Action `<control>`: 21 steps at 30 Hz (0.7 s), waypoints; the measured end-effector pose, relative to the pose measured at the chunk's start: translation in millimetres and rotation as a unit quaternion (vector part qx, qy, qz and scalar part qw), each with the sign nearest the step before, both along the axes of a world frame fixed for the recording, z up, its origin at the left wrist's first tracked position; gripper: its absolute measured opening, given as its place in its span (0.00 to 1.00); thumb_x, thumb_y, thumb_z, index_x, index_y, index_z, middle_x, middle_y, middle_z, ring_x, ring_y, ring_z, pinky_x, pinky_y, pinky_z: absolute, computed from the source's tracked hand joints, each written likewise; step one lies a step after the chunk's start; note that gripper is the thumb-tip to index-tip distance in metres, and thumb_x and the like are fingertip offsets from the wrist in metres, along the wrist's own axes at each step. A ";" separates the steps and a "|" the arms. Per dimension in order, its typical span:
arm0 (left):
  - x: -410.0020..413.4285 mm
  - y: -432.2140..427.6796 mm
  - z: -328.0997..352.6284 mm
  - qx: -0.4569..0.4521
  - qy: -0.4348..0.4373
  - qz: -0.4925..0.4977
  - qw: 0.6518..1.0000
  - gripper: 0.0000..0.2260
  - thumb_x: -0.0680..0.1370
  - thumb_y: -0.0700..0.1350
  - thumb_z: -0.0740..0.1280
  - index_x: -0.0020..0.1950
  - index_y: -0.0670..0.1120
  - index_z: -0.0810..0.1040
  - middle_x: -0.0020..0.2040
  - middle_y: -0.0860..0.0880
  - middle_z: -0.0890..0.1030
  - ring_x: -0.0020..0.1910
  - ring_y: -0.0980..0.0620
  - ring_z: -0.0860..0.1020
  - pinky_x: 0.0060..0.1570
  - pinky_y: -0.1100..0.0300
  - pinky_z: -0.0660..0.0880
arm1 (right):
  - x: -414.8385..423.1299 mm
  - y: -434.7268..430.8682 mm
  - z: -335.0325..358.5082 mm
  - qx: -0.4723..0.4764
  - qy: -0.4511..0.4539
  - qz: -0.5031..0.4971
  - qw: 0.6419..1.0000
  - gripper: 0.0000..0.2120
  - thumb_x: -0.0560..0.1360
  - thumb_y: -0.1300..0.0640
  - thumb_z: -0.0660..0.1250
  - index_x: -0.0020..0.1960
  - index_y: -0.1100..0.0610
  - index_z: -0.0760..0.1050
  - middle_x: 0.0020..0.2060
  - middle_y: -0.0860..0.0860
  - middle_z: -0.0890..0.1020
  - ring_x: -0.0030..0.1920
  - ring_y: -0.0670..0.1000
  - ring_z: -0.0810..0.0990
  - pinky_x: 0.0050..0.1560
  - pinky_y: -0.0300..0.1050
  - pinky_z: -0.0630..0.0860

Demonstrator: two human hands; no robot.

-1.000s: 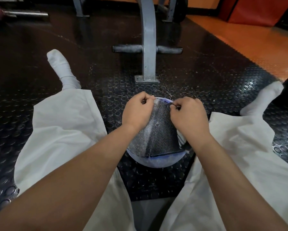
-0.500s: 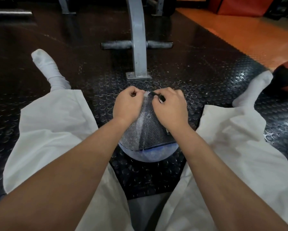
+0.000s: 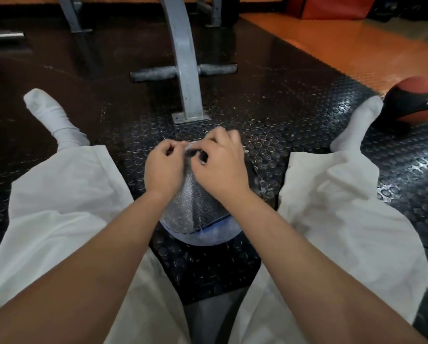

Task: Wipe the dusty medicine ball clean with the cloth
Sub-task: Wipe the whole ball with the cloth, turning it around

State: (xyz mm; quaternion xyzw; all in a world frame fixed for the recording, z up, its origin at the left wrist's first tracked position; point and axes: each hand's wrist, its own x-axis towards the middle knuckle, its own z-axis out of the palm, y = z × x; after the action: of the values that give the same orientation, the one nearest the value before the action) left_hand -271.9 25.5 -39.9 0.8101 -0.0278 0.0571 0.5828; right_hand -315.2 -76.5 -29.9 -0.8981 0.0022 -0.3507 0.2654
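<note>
Floor mat (image 3: 294, 115): black rubber studded with round bumps, filling most of the view. A strip of orange floor (image 3: 344, 45) borders it at the upper right.
Trousers (image 3: 59, 207): white and loose. The person sits on the mat with legs spread wide to either side.
Machine frame (image 3: 183, 58): a grey metal post with a crossbar, bolted to the mat by a foot plate just beyond the hands.
Medicine ball (image 3: 195, 207): on the mat between the thighs, close to the body. A black textured panel faces up, greyed over, with a pale blue lower rim showing below it. Both hands sit on its far upper side.
Second ball (image 3: 416, 103): red and black, on the mat at the right edge, just beyond the right foot.
Socks: white. The left sock (image 3: 54, 117) points up and away, and the right sock (image 3: 356, 125) lies near the second ball.
Left hand (image 3: 164, 167): on top of the medicine ball, fingers curled in tight, thumb against forefinger in a narrow pinch on the pale scrap.
Right hand (image 3: 220, 165): just beside the left, fingers likewise curled, pinching the same spot.
Pale scrap (image 3: 191, 145): a small light bit between the two sets of fingertips at the ball's top. It is too blurred to tell whether it is the cloth or the ball's own skin.
</note>
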 end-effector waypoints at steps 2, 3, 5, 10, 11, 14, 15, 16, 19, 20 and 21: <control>5.0 4.1 -0.3 -0.024 0.005 -0.013 1.000 0.10 0.79 0.42 0.62 0.42 0.50 0.80 0.45 0.57 0.81 0.41 0.63 0.76 0.41 0.65 0.70 | 5.0 1.2 2.6 -0.009 -0.002 0.042 0.999 0.10 0.67 0.59 0.65 0.43 0.58 0.84 0.39 0.54 0.76 0.44 0.60 0.71 0.42 0.55 0.74; 7.1 4.8 -0.1 -0.035 0.009 -0.017 0.999 0.10 0.79 0.41 0.62 0.42 0.51 0.80 0.45 0.56 0.81 0.41 0.63 0.76 0.40 0.67 0.70 | 5.9 -1.5 3.4 0.010 0.001 0.053 0.999 0.10 0.67 0.59 0.65 0.44 0.58 0.84 0.38 0.53 0.75 0.44 0.59 0.71 0.43 0.54 0.74; 9.8 2.8 0.1 -0.037 0.012 -0.019 0.999 0.11 0.80 0.41 0.61 0.43 0.51 0.80 0.44 0.57 0.80 0.36 0.61 0.74 0.36 0.67 0.69 | 4.5 -10.5 3.6 0.057 -0.001 0.054 0.997 0.10 0.68 0.60 0.65 0.44 0.59 0.84 0.38 0.51 0.74 0.45 0.56 0.70 0.46 0.49 0.72; 10.1 -11.3 2.8 -0.013 0.017 -0.015 1.000 0.10 0.80 0.42 0.60 0.45 0.50 0.80 0.43 0.61 0.80 0.32 0.59 0.70 0.27 0.70 0.66 | -3.9 -45.3 -9.0 0.252 -0.003 -0.008 0.968 0.07 0.71 0.64 0.67 0.43 0.54 0.81 0.40 0.44 0.74 0.49 0.50 0.72 0.51 0.30 0.65; 10.8 -12.8 2.6 -0.005 0.015 -0.014 1.000 0.10 0.80 0.43 0.60 0.45 0.51 0.80 0.43 0.61 0.80 0.32 0.58 0.70 0.28 0.68 0.66 | -5.2 -52.5 -13.9 0.296 -0.009 -0.023 0.955 0.07 0.71 0.64 0.68 0.42 0.53 0.80 0.40 0.44 0.74 0.49 0.50 0.74 0.52 0.32 0.66; 10.7 -14.0 2.5 0.021 0.011 -0.012 1.000 0.10 0.81 0.44 0.60 0.44 0.52 0.79 0.44 0.62 0.80 0.31 0.59 0.70 0.26 0.69 0.65 | -9.3 -70.8 -27.9 0.410 -0.018 -0.063 0.910 0.05 0.73 0.64 0.68 0.42 0.56 0.80 0.43 0.51 0.78 0.42 0.38 0.75 0.46 0.28 0.68; 10.0 -14.2 1.9 0.026 0.008 -0.009 1.000 0.10 0.81 0.44 0.60 0.44 0.52 0.79 0.44 0.63 0.79 0.31 0.60 0.70 0.26 0.71 0.65 | -9.1 -74.8 -31.7 0.430 -0.001 -0.078 0.900 0.05 0.73 0.65 0.67 0.42 0.57 0.80 0.45 0.54 0.78 0.41 0.37 0.75 0.44 0.26 0.67; 8.4 -13.9 1.9 0.027 0.003 -0.004 1.000 0.10 0.81 0.44 0.60 0.45 0.52 0.79 0.43 0.63 0.79 0.31 0.61 0.70 0.26 0.73 0.65 | -8.4 -77.5 -34.2 0.437 0.018 -0.092 0.895 0.06 0.73 0.66 0.66 0.42 0.57 0.80 0.46 0.55 0.79 0.41 0.38 0.74 0.43 0.25 0.67; 4.9 -10.6 -1.2 0.037 -0.004 0.018 0.999 0.09 0.80 0.43 0.59 0.46 0.51 0.78 0.42 0.62 0.78 0.32 0.61 0.71 0.33 0.68 0.68 | -3.3 -72.9 -30.0 0.398 0.012 -0.088 0.913 0.07 0.72 0.67 0.67 0.42 0.57 0.81 0.43 0.52 0.79 0.45 0.44 0.76 0.49 0.35 0.69; 4.1 -10.0 -1.9 0.042 -0.004 0.026 0.999 0.09 0.80 0.43 0.59 0.46 0.51 0.78 0.43 0.61 0.78 0.32 0.60 0.71 0.34 0.66 0.68 | -1.9 -66.7 -24.4 0.366 0.007 -0.069 0.928 0.07 0.71 0.66 0.68 0.42 0.56 0.81 0.41 0.49 0.77 0.47 0.48 0.76 0.51 0.37 0.69; 4.0 -8.6 -2.0 0.042 -0.008 0.033 0.999 0.09 0.80 0.43 0.59 0.47 0.50 0.78 0.45 0.61 0.78 0.33 0.61 0.71 0.34 0.66 0.67 | 0.0 -58.0 -17.3 0.330 0.007 -0.047 0.943 0.06 0.71 0.65 0.68 0.43 0.56 0.82 0.40 0.47 0.76 0.49 0.51 0.75 0.52 0.36 0.68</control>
State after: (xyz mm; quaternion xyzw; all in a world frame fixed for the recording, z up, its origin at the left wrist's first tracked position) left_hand -267.9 16.9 -42.0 0.8340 -0.0081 0.0811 0.5457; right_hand -315.3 -134.6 -47.2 -0.7616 0.1615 -0.3358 0.5302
